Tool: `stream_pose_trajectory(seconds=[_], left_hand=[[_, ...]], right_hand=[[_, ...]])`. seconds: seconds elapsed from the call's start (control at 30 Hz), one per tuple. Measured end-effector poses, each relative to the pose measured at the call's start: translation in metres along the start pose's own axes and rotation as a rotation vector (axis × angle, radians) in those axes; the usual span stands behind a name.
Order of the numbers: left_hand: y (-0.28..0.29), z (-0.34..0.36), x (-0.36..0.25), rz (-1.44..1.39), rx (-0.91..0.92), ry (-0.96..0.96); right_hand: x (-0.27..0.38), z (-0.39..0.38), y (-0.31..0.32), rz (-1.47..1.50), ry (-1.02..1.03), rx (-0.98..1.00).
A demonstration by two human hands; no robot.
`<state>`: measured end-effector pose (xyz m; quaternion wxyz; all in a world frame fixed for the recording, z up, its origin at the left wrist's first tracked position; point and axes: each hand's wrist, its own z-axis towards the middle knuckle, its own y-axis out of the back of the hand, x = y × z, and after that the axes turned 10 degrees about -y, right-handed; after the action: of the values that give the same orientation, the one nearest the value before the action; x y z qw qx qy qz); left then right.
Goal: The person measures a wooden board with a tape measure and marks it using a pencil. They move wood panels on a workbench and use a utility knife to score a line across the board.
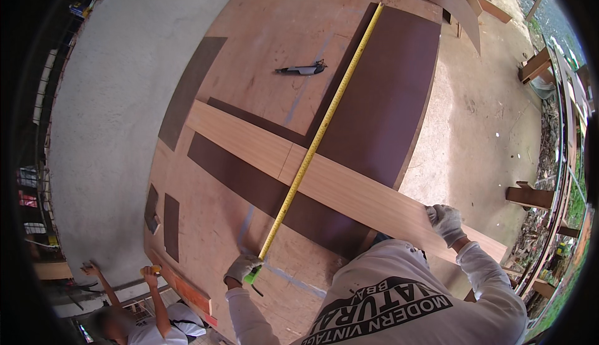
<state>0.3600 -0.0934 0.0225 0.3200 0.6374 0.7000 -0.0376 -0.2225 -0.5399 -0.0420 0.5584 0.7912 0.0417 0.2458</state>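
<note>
My left hand [242,267], in a grey-white work glove, is closed around the green case [253,275] of a tape measure. Its yellow blade [331,113] runs out diagonally, across a light wood plank [355,195], to the far end of a dark brown sheet [387,95]. A thin cross line shows on the plank near the blade. Gloved too, my right hand [445,223] grips the plank's far edge near its right end, fingers curled over it. Dark brown strips [249,183] lie beside and partly beneath the plank.
A utility knife [302,69] lies on the plywood worktop [268,20] beyond the plank. At the lower left, a co-worker [150,326] has one hand on a yellow tool [150,270], the other at the grey wall [112,158]. Wooden stands [530,196] are on the right.
</note>
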Motion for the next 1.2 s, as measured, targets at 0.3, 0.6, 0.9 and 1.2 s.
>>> stream_pose_trajectory(seconds=[0.3,0.6,0.9,1.2], left_hand=[[0.001,0.001,0.000,0.029,0.039,0.000],[0.000,-0.008,0.000,0.037,0.029,-0.031],[0.002,0.016,0.000,0.375,0.067,-0.149],[-0.001,0.029,0.007,0.199,0.030,0.067]], right_hand=[[0.003,-0.001,0.004,0.026,-0.010,-0.013],[0.004,0.000,0.002,0.009,-0.014,-0.002],[-0.004,-0.008,0.006,0.032,0.057,-0.103],[0.011,-0.002,0.030,0.004,-0.067,0.144]])
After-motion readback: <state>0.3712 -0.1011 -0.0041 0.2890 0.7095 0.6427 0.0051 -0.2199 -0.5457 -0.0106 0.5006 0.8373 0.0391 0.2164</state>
